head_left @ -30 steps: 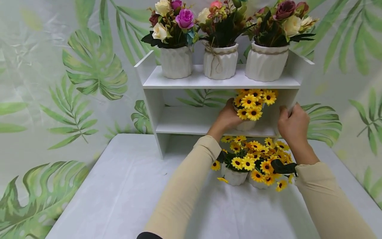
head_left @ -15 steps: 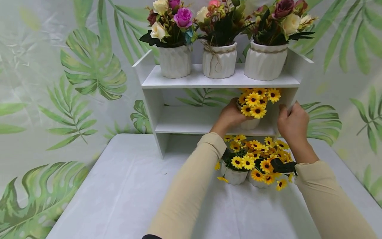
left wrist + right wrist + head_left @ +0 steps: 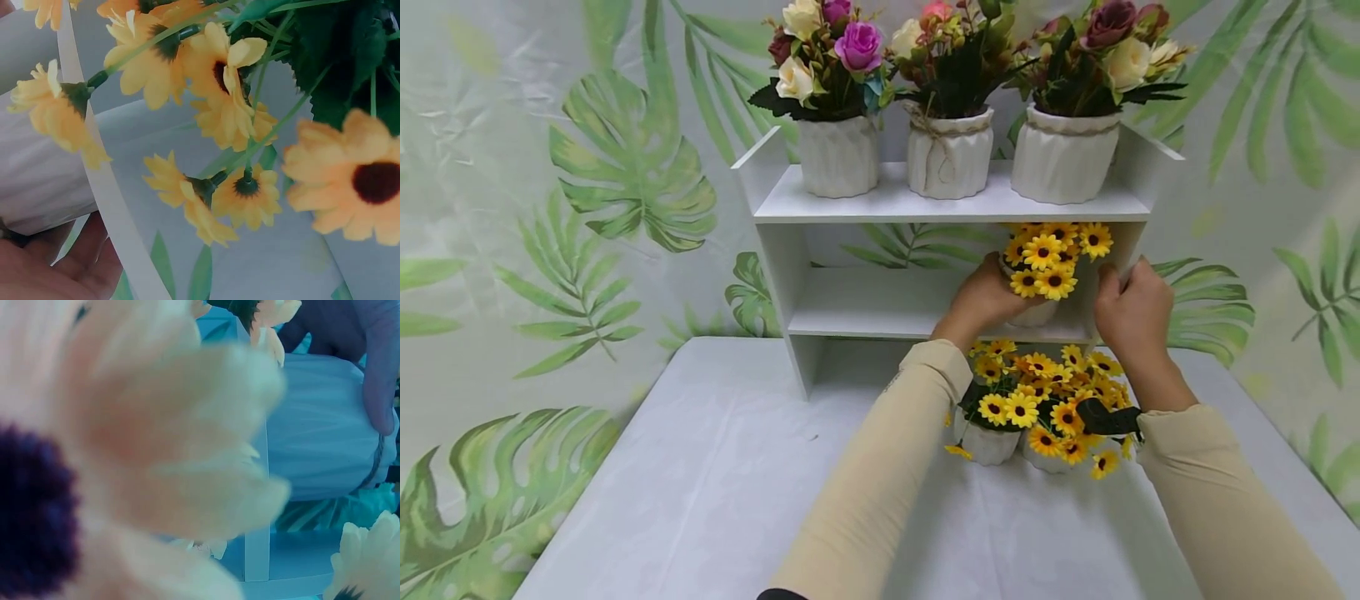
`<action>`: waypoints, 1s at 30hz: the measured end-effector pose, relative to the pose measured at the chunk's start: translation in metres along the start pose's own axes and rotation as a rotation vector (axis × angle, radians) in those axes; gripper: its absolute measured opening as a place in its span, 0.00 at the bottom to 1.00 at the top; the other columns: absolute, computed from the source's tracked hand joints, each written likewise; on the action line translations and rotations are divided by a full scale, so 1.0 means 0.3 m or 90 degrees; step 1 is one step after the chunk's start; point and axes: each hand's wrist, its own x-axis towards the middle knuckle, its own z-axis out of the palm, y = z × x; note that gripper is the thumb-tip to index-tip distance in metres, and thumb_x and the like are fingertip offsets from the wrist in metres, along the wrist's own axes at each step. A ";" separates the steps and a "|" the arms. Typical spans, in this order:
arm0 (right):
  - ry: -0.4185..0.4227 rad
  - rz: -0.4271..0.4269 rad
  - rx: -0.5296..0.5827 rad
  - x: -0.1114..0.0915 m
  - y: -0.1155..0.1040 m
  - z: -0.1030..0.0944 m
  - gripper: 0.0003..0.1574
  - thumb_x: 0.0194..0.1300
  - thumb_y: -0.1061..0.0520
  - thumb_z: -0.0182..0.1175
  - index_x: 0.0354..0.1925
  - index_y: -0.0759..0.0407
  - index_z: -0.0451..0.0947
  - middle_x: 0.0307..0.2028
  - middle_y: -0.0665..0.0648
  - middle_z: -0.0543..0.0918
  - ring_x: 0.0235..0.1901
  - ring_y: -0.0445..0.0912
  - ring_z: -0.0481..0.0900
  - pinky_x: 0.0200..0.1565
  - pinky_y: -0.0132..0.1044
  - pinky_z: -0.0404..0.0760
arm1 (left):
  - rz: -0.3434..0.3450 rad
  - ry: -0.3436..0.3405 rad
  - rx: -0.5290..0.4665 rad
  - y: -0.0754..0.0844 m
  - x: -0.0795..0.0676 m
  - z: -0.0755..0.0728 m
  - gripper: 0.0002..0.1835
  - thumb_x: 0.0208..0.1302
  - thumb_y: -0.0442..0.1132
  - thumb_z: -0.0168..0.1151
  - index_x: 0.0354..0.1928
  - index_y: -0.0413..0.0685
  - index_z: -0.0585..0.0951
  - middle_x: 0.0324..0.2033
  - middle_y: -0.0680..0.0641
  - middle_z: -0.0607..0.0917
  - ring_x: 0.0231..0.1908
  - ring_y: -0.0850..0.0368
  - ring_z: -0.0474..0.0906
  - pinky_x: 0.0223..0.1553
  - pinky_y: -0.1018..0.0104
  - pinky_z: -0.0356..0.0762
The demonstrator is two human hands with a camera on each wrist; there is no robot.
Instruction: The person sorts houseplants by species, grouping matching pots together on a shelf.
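No text, label, brand or number is readable.

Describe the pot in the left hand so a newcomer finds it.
At the white shelf unit, look under its top shelf, toward the right side panel. The left hand grips a white pot of yellow, dark-centred flowers. Unlike two similar pots on the table, it is inside the unit.

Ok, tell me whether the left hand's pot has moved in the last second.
Yes: the pot has moved right, closer to the right shelf wall.
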 end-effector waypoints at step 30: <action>0.011 -0.022 0.016 0.000 0.009 0.005 0.26 0.76 0.53 0.46 0.44 0.78 0.76 0.27 0.76 0.78 0.32 0.71 0.82 0.21 0.30 0.62 | 0.313 0.231 0.000 -0.436 -0.394 -0.169 0.04 0.66 0.32 0.62 0.38 0.43 0.85 0.30 0.47 0.87 0.29 0.60 0.79 0.32 0.66 0.81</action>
